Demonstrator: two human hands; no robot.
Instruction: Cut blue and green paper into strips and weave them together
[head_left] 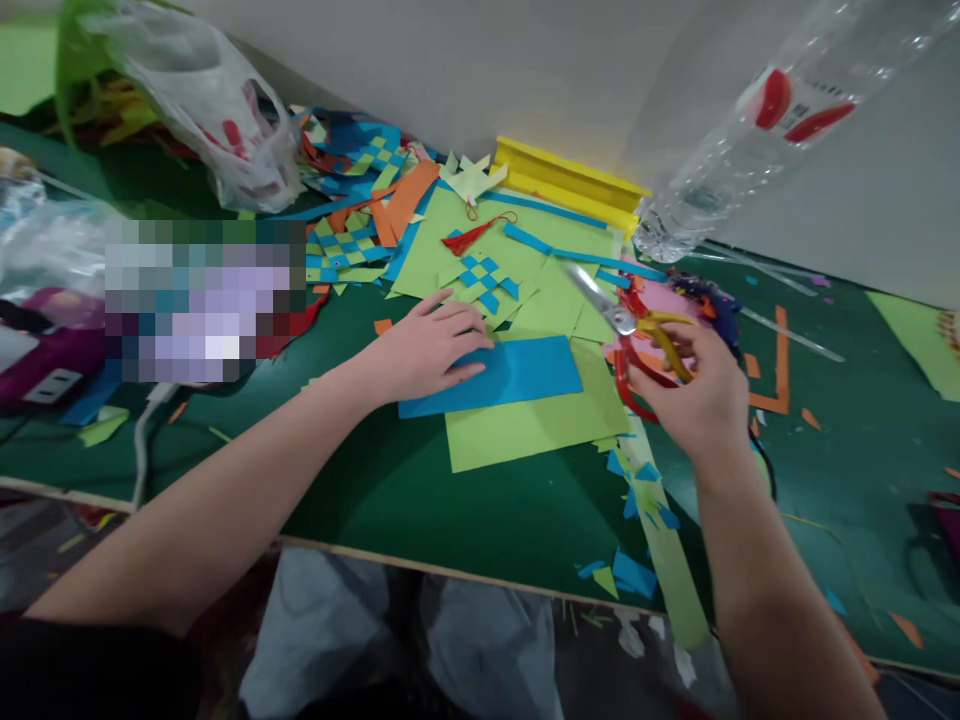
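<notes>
My left hand (431, 350) lies on the left end of a blue paper rectangle (525, 370), its fingers spread. Beneath the blue piece is a light green sheet (510, 440), showing along the front. In my right hand (694, 385) is a pair of scissors (626, 320) with one red and one yellow handle loop. The blades point up and to the left, above the papers. Just beyond my left hand sits a woven blue-and-green paper piece (486, 280), and behind it a red tassel (472, 237).
A yellow plastic channel (570, 185) and a clear bottle (720, 160) stand by the wall. Paper scraps and woven pieces (345, 245) pile up at the back left, near a plastic bag (217, 110). Blue offcuts (634, 572) lie near the front edge. A power strip (56, 385) is at left.
</notes>
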